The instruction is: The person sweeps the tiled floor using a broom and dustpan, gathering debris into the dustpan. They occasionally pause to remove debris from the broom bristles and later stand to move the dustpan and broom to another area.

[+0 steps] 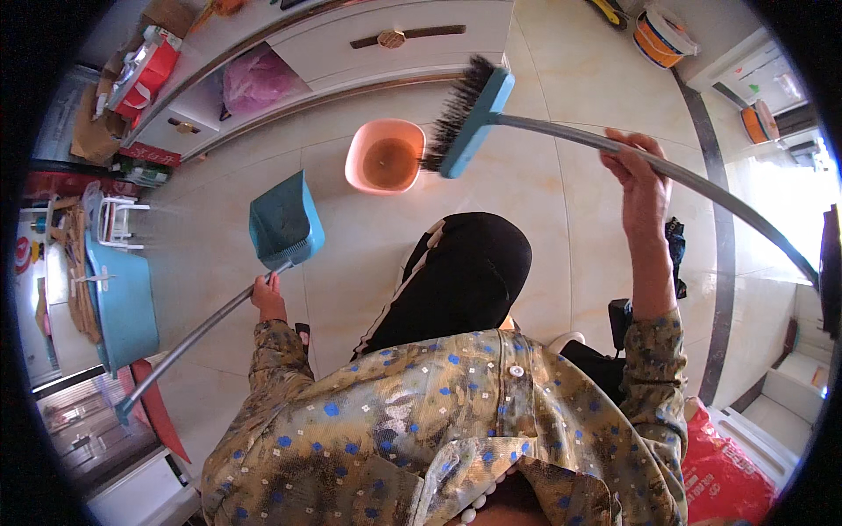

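Observation:
My left hand [268, 298] grips the grey pole of a blue plastic dustpan [283, 220], close to where the pole meets the pan. The pan faces away from me, left of a pink plastic basin [385, 158] that holds brownish liquid. In my right hand [635, 164] is the grey handle of a broom [475, 125] with a blue head and dark bristles. The bristles point left and overlap the basin's right rim in the picture; whether they touch it, I cannot tell.
A white drawer cabinet [408, 39] runs along the top, with a purple plastic bag [256, 79] in an open compartment. A blue tub [125, 302] and a white stool [122, 220] stand at left. Orange-and-white buckets [661, 39] are at upper right, a red bag [723, 467] at lower right.

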{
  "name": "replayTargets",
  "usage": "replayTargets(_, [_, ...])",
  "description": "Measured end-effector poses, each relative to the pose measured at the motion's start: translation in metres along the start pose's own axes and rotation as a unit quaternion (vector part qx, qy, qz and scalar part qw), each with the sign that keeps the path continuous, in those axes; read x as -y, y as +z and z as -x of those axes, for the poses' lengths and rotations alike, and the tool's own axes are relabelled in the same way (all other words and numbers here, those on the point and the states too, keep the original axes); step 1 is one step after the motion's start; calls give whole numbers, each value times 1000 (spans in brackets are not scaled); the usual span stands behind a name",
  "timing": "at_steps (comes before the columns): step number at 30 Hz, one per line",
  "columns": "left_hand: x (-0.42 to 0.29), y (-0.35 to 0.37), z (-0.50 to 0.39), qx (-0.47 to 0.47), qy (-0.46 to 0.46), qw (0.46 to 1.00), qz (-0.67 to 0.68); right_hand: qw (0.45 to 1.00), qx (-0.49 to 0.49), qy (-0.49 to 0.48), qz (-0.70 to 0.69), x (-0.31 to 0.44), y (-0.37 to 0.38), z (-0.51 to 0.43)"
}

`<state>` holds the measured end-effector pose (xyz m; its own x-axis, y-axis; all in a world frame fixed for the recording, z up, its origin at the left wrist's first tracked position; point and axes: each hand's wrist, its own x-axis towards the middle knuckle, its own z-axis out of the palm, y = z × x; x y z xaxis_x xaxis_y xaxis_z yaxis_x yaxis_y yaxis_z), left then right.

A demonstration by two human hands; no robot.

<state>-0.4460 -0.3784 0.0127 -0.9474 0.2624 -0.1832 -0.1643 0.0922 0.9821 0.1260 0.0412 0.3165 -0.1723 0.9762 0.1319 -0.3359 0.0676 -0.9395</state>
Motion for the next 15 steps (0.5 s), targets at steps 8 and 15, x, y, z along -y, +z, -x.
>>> replayTargets(8, [39,16,31,-10,-75,990,120,995,-53,-84,23,52,-59,5])
replayTargets(15, [24,47,47,39,-74,996,38,987,-84,-123,57,100,-95,-3])
